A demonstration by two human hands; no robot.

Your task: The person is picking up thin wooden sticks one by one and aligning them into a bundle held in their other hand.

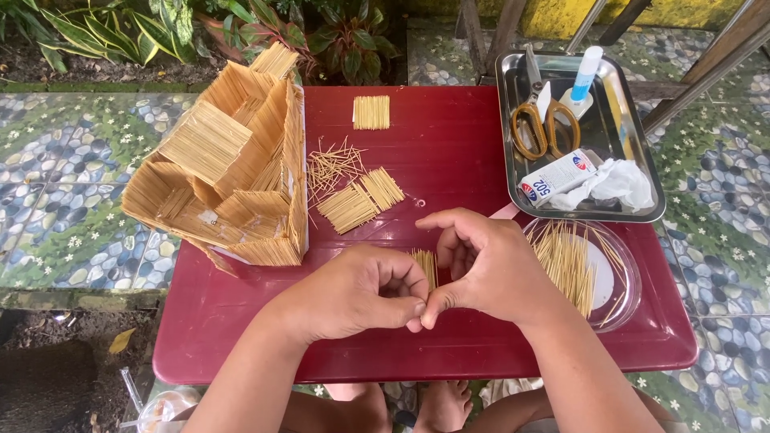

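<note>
Since both hands meet over the near middle of the table (241, 337), the left hand (353, 293) and right hand (489, 269) are curled with thumbs and forefingers pressed tip to tip, pinching a small panel of toothpicks (425, 266) that stands between them. It looks very light, stiff along the sticks yet brittle and likely to split at the joins, so it is best taken by its edges with a soft pinch. Just right of the right hand sits a clear dish (630, 277) of loose toothpicks. Beyond that hand lies a metal tray (513, 120) with scissors (545, 128), a glue bottle (584, 80) and a crumpled tissue (618, 183). Beyond the left hand stand a toothpick house model (233, 168), scattered sticks (330, 164) and finished panels (358, 200); these crowd any reach forward.
</note>
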